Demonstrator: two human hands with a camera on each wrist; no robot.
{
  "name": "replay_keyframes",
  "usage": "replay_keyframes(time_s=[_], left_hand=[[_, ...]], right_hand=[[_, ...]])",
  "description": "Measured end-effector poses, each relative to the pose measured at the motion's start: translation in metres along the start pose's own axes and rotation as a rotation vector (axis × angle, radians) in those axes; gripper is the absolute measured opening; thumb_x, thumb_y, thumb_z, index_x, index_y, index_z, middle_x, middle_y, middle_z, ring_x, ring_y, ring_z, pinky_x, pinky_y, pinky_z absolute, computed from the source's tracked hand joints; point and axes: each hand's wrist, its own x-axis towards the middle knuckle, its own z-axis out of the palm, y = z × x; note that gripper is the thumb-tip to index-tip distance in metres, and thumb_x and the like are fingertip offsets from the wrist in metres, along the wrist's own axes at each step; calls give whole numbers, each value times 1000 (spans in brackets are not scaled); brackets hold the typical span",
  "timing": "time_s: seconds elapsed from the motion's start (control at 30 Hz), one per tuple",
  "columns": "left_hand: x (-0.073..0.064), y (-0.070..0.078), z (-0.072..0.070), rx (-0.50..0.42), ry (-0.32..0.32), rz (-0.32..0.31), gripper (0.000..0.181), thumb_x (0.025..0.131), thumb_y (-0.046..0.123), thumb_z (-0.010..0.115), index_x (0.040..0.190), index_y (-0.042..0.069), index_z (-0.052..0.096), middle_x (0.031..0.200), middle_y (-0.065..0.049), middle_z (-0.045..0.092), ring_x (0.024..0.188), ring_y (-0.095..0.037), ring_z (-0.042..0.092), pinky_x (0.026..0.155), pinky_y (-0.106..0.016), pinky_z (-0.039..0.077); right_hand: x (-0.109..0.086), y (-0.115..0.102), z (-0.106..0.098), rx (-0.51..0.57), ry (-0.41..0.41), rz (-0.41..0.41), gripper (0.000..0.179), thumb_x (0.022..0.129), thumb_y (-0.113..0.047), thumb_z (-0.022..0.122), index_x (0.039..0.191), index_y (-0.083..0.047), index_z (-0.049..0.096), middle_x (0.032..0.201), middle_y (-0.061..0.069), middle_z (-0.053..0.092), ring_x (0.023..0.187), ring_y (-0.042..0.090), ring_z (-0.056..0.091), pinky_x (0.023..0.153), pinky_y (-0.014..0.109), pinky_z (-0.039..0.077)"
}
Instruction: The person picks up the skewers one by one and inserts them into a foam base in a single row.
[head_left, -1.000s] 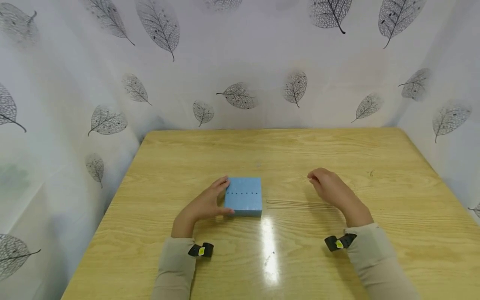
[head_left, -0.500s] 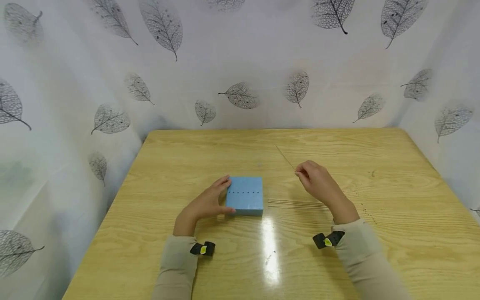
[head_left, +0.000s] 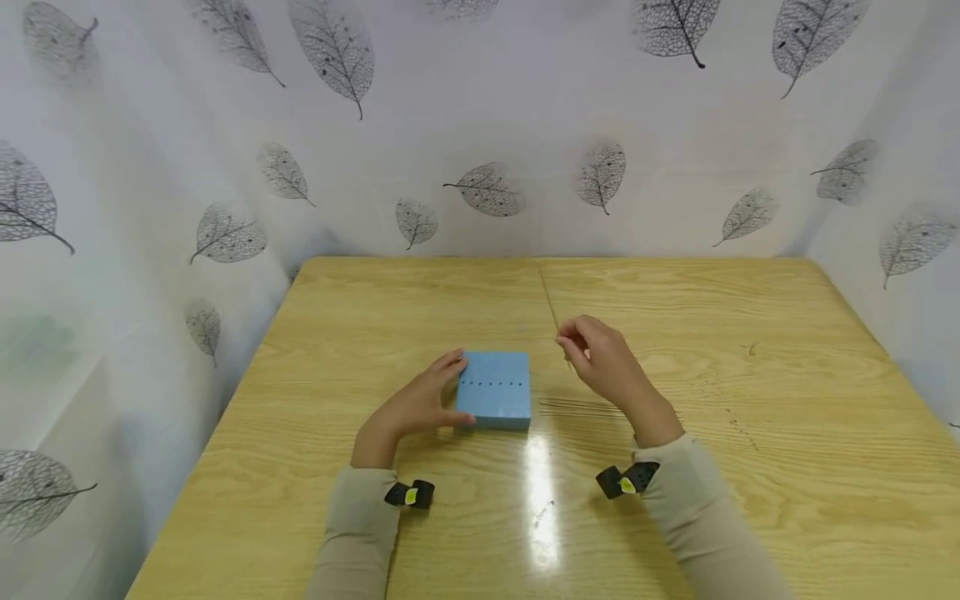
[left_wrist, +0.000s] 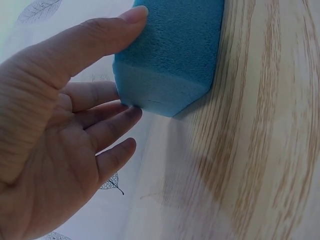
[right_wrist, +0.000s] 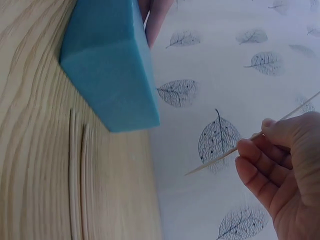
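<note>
A square blue foam block (head_left: 492, 404) lies on the table, a row of several small dark holes across its top. My left hand (head_left: 412, 408) holds it from the left, thumb on the front side and fingers at the back corner. In the left wrist view the thumb presses one side of the block (left_wrist: 175, 45). To the block's right, my right hand (head_left: 611, 367) is raised and pinches a thin wooden skewer (head_left: 548, 293) between thumb and fingertips. The right wrist view shows the skewer's pointed end (right_wrist: 215, 161) sticking out below the fingers.
Several more skewers (head_left: 577, 406) lie side by side on the wooden table (head_left: 375, 317), right of the block and partly under the right forearm. A white leaf-print curtain (head_left: 525, 108) hangs behind the table and along both sides.
My right hand has moved left toward the block, and the skewer in it has swung from slanting left to nearly upright. My left hand stays on the block.
</note>
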Motion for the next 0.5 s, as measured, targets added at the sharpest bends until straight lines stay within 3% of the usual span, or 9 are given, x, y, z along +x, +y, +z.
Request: replay_keyframes(time_s=[0.5], left_hand=[[1, -2, -1, -1, 15, -6, 91, 78, 29, 79, 147, -1, 27, 156, -13, 16, 143, -28, 16, 114, -43, 21]], right_hand=[[21, -27, 29, 135, 0, -108, 4, 89, 4, 61, 92, 4, 58, 81, 8, 60, 69, 16, 62, 63, 27, 54]])
